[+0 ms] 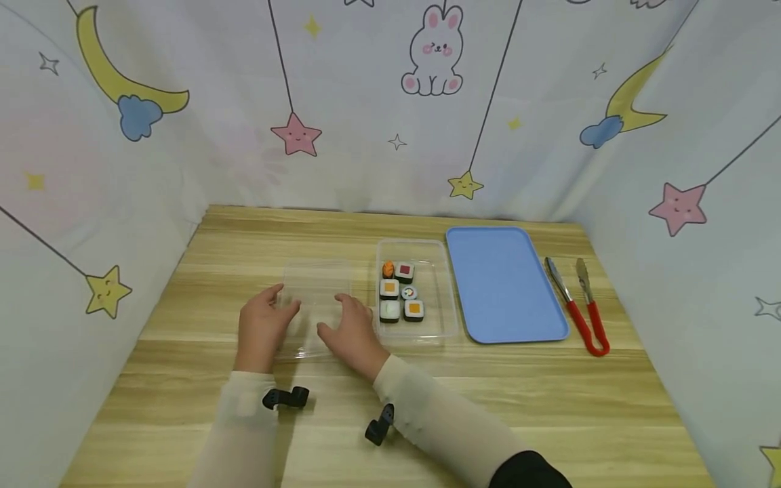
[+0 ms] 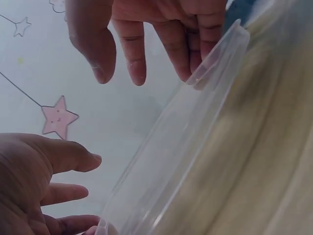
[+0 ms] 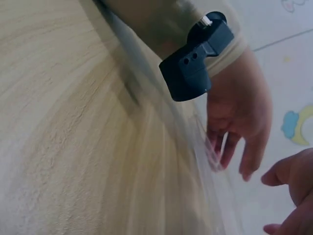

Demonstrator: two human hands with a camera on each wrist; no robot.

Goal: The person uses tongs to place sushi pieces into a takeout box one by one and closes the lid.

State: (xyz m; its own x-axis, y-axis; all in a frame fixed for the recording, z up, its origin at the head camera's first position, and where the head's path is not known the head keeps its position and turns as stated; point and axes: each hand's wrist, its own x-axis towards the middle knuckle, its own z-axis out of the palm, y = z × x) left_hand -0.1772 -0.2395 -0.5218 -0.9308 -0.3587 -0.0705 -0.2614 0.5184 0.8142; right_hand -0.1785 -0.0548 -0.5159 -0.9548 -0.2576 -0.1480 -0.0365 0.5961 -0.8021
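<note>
A clear plastic lid (image 1: 317, 278) lies on the wooden table, left of a clear plastic box (image 1: 448, 291) of similar size. My left hand (image 1: 261, 329) is at the lid's left side, thumb spread away from the fingers. At the lid's right side is my right hand (image 1: 356, 332), its thumb also held apart. In the left wrist view, the right hand's fingers (image 2: 178, 58) reach down to the lid's rim (image 2: 215, 103). The right wrist view shows the left hand (image 3: 239, 107) with fingertips right at the lid's edge.
Several toy sushi pieces (image 1: 389, 289) fill the left part of the clear box. To its right lies a blue tray (image 1: 506, 285), then metal tongs with red handles (image 1: 588, 329). A white patterned curtain (image 1: 366, 163) stands behind and beside the table (image 1: 488, 400).
</note>
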